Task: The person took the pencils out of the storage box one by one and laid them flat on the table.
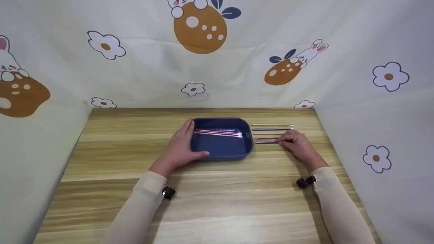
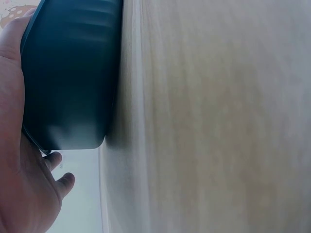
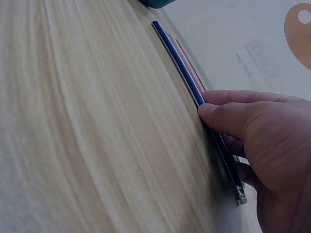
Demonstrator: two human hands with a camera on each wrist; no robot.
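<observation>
A dark blue rectangular box [image 1: 222,149] stands on the table with several pencils [image 1: 220,133] lying together inside. My left hand [image 1: 181,145] holds its left end, thumb over the near rim and fingers along the left side; in the left wrist view the hand [image 2: 24,126] lies against the box [image 2: 73,77]. To the right of the box, several pencils lie in a row, roughly parallel. My right hand [image 1: 296,144] pinches the nearest one, a blue pencil [image 3: 177,58] with an eraser end, between thumb and index finger. Its other fingers partly hide the pencils behind.
The other pencils in the row include a yellow pencil [image 1: 271,125], a dark blue pencil [image 1: 271,129] and a red pencil [image 1: 266,138]. A patterned cloth [image 1: 145,67] encloses the wooden table [image 1: 230,200] at the back and both sides.
</observation>
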